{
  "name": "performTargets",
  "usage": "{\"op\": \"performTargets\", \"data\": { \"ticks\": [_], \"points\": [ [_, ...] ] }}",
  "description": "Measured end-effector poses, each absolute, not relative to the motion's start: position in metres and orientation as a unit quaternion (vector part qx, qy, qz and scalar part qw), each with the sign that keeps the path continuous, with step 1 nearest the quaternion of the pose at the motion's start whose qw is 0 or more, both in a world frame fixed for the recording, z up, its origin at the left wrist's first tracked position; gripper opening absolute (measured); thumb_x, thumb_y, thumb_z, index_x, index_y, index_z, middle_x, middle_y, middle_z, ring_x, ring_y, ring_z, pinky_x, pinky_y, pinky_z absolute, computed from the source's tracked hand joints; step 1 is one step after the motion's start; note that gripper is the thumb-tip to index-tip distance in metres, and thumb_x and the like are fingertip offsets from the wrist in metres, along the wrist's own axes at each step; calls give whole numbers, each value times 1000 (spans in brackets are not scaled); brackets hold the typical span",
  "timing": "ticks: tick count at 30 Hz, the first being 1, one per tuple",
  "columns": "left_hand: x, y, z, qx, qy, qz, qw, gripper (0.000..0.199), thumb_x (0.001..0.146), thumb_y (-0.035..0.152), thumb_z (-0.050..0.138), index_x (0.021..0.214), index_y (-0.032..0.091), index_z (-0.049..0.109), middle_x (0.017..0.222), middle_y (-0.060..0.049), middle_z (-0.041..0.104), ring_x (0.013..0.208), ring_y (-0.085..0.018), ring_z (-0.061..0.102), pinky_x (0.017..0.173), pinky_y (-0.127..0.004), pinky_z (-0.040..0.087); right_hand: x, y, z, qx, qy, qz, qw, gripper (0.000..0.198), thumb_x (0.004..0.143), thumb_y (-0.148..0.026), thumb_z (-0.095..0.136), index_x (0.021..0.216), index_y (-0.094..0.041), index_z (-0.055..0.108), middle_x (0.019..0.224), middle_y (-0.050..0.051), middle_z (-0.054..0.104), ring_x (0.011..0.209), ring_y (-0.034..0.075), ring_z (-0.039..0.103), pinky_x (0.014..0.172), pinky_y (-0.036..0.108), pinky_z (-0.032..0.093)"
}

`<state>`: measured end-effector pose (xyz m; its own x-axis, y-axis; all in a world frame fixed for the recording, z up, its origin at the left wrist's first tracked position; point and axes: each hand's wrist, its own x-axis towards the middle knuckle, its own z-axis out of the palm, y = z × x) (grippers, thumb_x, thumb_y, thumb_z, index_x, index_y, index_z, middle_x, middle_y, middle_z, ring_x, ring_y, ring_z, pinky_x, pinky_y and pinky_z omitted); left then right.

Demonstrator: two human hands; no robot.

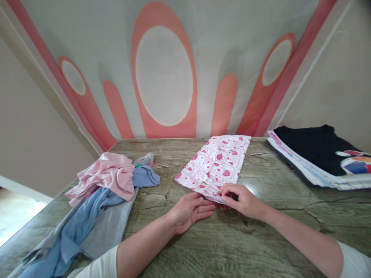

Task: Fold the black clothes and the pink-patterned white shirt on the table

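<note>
A white garment with a pink print (216, 164) lies folded into a long strip in the middle of the table, its far end by the back edge. My right hand (245, 200) pinches the near edge of it between thumb and fingers. Beside it, my left hand (193, 211) rests at the near left corner, fingers stretched out and the palm turned partly up. Its thumb and fingertips are at the fabric's edge; whether they bear any of the cloth is hard to see.
On the left lies a loose heap with a pink cloth (108, 173), a blue garment (75, 227) and a grey garment (107, 227). At right, a black T-shirt (311, 148) tops a stack of folded clothes. Behind the wooden table (179, 255) stands a patterned wall.
</note>
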<state>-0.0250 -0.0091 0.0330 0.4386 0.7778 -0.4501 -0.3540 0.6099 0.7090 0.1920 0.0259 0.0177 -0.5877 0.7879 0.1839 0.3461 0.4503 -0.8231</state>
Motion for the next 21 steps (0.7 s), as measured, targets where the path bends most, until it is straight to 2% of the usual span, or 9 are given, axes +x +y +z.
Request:
{"op": "performTargets", "data": {
  "ticks": [5, 10, 14, 17, 21],
  "points": [
    [-11, -13, 38, 306, 409, 323, 796, 25, 82, 22, 60, 104, 11, 55, 104, -17, 65, 90, -18, 65, 81, -27, 48, 196, 33, 24, -338, -815, 366, 297, 20, 88, -32, 48, 80, -18, 61, 86, 4, 64, 78, 15, 58, 72, 26, 45],
    [-7, -4, 42, 353, 436, 302, 771, 35, 77, 24, 64, 107, 14, 49, 106, -14, 65, 88, -17, 65, 78, -28, 48, 227, 85, 19, -393, -836, 203, 324, 27, 88, -36, 47, 106, -19, 59, 110, 9, 61, 104, 21, 54, 94, 36, 39],
    [-6, 2, 42, 396, 450, 315, 736, 42, 75, 30, 64, 110, 16, 45, 107, -13, 64, 88, -20, 65, 76, -29, 49, 244, 114, 8, -455, -856, 86, 230, 41, 86, -38, 47, 121, -18, 52, 128, 12, 50, 118, 25, 44, 99, 42, 33],
    [-13, 6, 46, 419, 451, 318, 721, 47, 73, 31, 65, 113, 17, 46, 107, -12, 64, 90, -21, 65, 77, -31, 49, 236, 102, 8, -478, -861, 35, 170, 40, 86, -39, 48, 119, -17, 53, 126, 12, 51, 115, 26, 44, 98, 43, 33],
    [-43, 11, 54, 450, 484, 304, 686, 52, 67, 29, 66, 114, 17, 48, 100, -9, 67, 83, -22, 65, 75, -35, 51, 210, 57, 19, -513, -844, 10, 155, 31, 83, -38, 52, 103, -15, 59, 108, 13, 57, 103, 26, 48, 91, 42, 37]
  ]
}}
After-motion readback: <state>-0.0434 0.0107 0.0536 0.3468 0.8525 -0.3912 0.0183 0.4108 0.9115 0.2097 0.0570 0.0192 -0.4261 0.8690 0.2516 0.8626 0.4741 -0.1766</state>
